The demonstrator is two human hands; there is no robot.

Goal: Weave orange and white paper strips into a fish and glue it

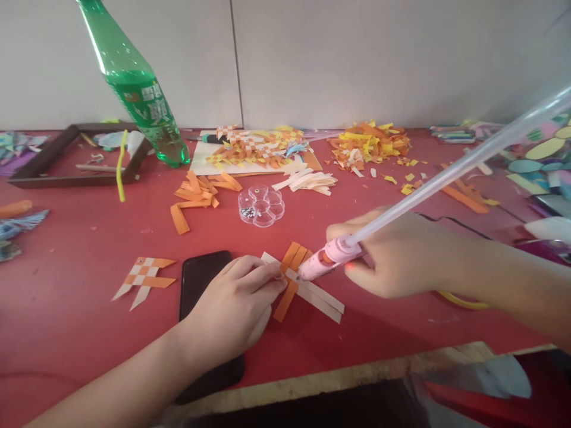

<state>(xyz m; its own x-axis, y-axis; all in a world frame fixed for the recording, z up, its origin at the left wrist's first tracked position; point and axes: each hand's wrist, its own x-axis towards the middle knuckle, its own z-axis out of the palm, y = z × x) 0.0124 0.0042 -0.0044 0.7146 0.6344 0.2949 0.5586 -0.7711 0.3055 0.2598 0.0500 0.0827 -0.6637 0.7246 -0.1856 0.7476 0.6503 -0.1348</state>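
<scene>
Orange and white paper strips (319,297), woven across each other, lie on the red table in front of me. My left hand (243,297) pinches the left edge of this weave between thumb and fingers. In my right hand (397,255) is a pink hot glue gun (319,261), with a long clear glue stick (464,169) jutting from its back toward the upper right. The gun's tip is at the weave, close to my left fingertips; whether it touches the paper I cannot tell. A finished-looking woven paper fish (145,278) rests further left.
Under my left wrist lies a black phone (205,267). A clear flower-shaped dish (262,208) holds small beads. Behind are orange strips (196,196), white strips (310,180), a paper scrap pile (370,142), a tall green bottle (147,107) and a dark frame (40,154).
</scene>
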